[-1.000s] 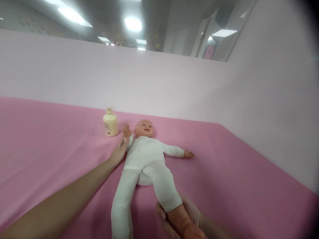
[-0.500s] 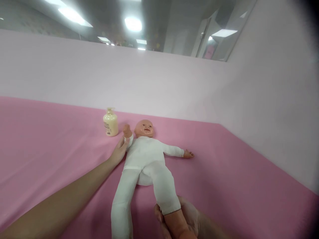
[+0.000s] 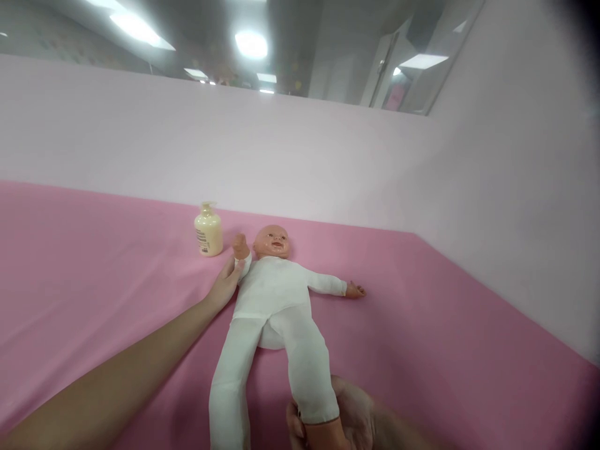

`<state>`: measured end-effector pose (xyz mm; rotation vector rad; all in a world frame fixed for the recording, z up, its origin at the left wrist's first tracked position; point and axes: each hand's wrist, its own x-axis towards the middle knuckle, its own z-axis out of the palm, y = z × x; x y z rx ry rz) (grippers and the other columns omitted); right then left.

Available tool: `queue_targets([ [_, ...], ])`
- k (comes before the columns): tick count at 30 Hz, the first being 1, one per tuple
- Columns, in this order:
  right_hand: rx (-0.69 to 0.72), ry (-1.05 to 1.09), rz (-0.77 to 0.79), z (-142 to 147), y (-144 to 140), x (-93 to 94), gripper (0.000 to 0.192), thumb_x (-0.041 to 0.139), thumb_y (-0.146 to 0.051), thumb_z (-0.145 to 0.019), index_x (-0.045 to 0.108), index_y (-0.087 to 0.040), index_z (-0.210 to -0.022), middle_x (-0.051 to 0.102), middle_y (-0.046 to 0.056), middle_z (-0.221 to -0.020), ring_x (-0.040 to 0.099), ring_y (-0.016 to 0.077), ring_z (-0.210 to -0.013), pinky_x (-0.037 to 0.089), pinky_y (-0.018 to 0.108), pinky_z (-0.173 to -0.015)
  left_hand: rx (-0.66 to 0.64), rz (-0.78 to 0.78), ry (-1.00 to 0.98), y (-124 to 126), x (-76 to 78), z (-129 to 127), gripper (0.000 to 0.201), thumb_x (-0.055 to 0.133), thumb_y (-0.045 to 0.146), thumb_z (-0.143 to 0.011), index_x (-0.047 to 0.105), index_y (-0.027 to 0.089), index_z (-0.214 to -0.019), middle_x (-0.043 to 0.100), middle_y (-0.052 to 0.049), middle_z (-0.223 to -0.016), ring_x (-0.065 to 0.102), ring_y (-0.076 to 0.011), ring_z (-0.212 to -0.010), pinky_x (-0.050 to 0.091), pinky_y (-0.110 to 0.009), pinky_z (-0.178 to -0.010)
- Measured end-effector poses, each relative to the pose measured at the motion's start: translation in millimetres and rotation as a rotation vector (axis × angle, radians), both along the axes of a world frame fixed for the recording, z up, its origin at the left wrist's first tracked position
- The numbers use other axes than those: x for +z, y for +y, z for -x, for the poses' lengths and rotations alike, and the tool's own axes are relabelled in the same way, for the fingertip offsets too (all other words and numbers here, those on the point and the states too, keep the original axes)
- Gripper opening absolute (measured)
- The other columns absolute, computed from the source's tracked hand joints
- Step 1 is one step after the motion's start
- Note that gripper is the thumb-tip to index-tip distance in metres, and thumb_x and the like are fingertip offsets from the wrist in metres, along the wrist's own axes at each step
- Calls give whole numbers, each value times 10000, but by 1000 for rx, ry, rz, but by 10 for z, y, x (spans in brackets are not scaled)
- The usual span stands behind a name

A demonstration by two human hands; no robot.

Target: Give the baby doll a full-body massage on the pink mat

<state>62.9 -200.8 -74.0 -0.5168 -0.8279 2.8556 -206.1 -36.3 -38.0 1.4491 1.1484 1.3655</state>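
Observation:
A baby doll (image 3: pixel 274 294) in a white suit lies on its back on the pink cloth surface (image 3: pixel 94 275), head toward the far wall. My left hand (image 3: pixel 225 284) reaches out and holds the doll's raised arm near the shoulder. My right hand (image 3: pixel 349 419) at the bottom edge grips the doll's ankle, where the bare foot leaves the white trouser leg. The doll's other leg lies straight toward me, and its other arm stretches out to the right.
A cream pump bottle (image 3: pixel 209 230) stands just left of the doll's head, close to my left hand. Pale pink walls (image 3: pixel 328 169) close the surface off at the back and on the right.
My right hand has slid toward me and lower in the picture with the doll's ankle, straightening that leg. My left hand and the bottle have not moved.

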Motion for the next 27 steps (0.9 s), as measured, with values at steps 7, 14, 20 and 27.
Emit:
queue_targets([
  [7, -39, 56, -37, 45, -20, 48, 488, 429, -597, -752, 568, -132, -798, 643, 81, -661, 589, 148, -522, 392, 232, -434, 13, -18, 27, -68, 79, -22, 596, 439, 621, -884, 489, 196, -1298, 576, -107, -1335, 522, -269, -1234, 417, -376, -1005],
  [14, -113, 370, -135, 167, 19, 119, 368, 451, -578, -833, 375, -218, -816, 596, -20, -637, 597, 156, -478, 467, 271, -494, 15, 3, 40, -51, 49, 3, 594, 450, 628, -877, 501, 194, -1279, 595, -94, -1300, 538, -268, -1200, 430, -373, -979],
  [20, -158, 322, -147, 167, -2, 190, 390, 460, -592, -840, 331, -225, -815, 569, -42, -650, 606, 147, -472, 472, 249, -456, 0, 0, -3, -31, 19, 7, 615, 472, 635, -865, 496, 195, -1294, 597, -100, -1295, 544, -269, -1193, 427, -388, -986],
  [27, -174, 322, -113, 162, -29, 286, 672, 218, -858, -769, 369, -213, -884, 594, -13, -655, 619, 164, -486, 450, 255, -450, 5, -3, 7, -24, 14, -1, 623, 470, 641, -859, 503, 198, -1296, 604, -99, -1298, 552, -271, -1190, 439, -381, -969],
])
